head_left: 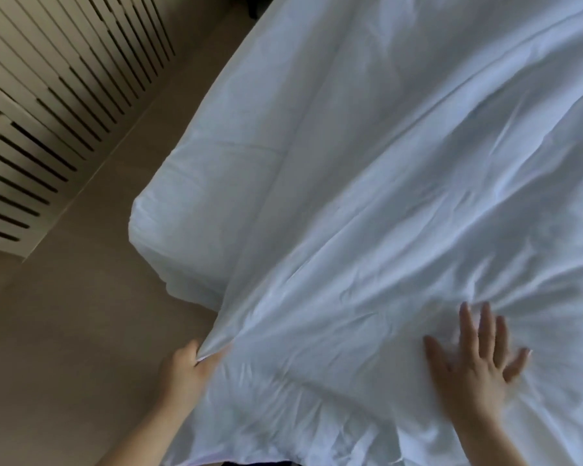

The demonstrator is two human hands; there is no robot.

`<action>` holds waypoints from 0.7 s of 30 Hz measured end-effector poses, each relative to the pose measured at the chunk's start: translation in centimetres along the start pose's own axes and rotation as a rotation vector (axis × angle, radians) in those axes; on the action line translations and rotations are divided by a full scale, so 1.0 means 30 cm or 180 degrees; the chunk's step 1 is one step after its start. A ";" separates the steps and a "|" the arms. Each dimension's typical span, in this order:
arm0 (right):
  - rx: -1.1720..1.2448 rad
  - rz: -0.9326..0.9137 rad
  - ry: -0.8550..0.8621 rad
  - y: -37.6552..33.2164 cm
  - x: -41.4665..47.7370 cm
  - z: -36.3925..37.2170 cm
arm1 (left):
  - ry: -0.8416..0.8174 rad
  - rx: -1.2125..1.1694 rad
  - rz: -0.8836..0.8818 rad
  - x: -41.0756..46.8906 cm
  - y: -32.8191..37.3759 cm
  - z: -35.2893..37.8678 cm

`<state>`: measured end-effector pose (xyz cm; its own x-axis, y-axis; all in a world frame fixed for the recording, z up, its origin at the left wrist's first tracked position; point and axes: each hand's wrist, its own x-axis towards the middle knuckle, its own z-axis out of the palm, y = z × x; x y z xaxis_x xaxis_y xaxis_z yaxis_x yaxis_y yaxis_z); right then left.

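Sheet (350, 196) seemingly being spread over the bed (182, 213): left hand (184, 364) pinches its edge, right hand (473, 368) presses flat, fingers (486, 319) straight. Next, probably tugging it taut.

We get dim bluish light, soft fold shadows on the sheet (367, 203) past the left hand (187, 363) grip, right hand (475, 371) smeared.

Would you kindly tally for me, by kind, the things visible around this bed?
White sheet: 1
Hands: 2, left hand gripping its edge, right hand pressing flat on it
Mattress: 1
Slatted panel: 1
Total: 5
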<state>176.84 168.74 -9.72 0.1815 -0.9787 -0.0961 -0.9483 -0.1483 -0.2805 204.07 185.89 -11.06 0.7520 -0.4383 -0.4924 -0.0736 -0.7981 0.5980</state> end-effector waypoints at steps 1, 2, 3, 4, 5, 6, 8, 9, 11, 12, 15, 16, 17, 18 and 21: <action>-0.0020 0.0090 0.0204 0.008 -0.001 -0.003 | -0.0128 -0.0020 -0.0081 -0.012 0.003 0.017; 0.0005 0.0220 0.0196 0.016 -0.001 -0.005 | -0.0323 0.0003 -0.0220 -0.012 0.012 0.046; 0.0015 0.0304 0.0081 0.022 0.004 -0.007 | -0.0530 0.0149 -0.0343 -0.001 0.021 0.077; -0.0036 0.0308 -0.0082 0.030 0.010 -0.008 | -0.0715 0.0331 -0.0402 0.014 0.030 0.105; -0.0111 0.0256 -0.0206 0.041 0.020 -0.007 | -0.0841 0.0463 -0.0415 0.033 0.035 0.123; -0.0164 0.0205 -0.0313 0.053 0.030 -0.009 | -0.0875 0.0556 -0.0383 0.047 0.044 0.126; -0.0157 0.0215 -0.0274 0.077 0.042 -0.021 | -0.0787 0.0637 -0.0233 0.056 0.059 0.096; -0.0127 0.0274 -0.0149 0.089 0.043 -0.028 | -0.0710 0.0658 -0.0144 0.050 0.063 0.071; 0.0124 0.0679 0.0207 0.126 0.034 -0.055 | -0.0438 0.0775 0.0221 0.021 0.120 0.031; 0.0278 0.0981 0.0337 0.148 0.031 -0.078 | -0.0250 0.0759 0.0568 0.009 0.164 0.026; 0.0472 0.1827 0.0395 0.232 0.021 -0.131 | 0.0032 0.0654 0.1622 0.013 0.344 0.063; 0.0508 0.1978 0.0380 0.258 0.017 -0.141 | 0.0032 0.0615 0.1763 0.031 0.406 0.092; 0.0570 0.2079 0.0348 0.277 0.015 -0.149 | -0.0003 0.0547 0.1738 0.051 0.465 0.124; 0.0649 0.2136 0.0290 0.295 0.013 -0.153 | -0.0044 0.0487 0.1588 0.075 0.515 0.154; 0.0849 0.2172 0.0130 0.324 0.023 -0.163 | 0.0073 0.0652 0.1173 0.145 0.587 0.206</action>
<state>166.48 165.94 -7.83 -0.4416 -0.8462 -0.2983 -0.7502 0.5306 -0.3944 201.99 167.39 -6.57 0.6651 -0.7023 -0.2537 -0.4673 -0.6565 0.5922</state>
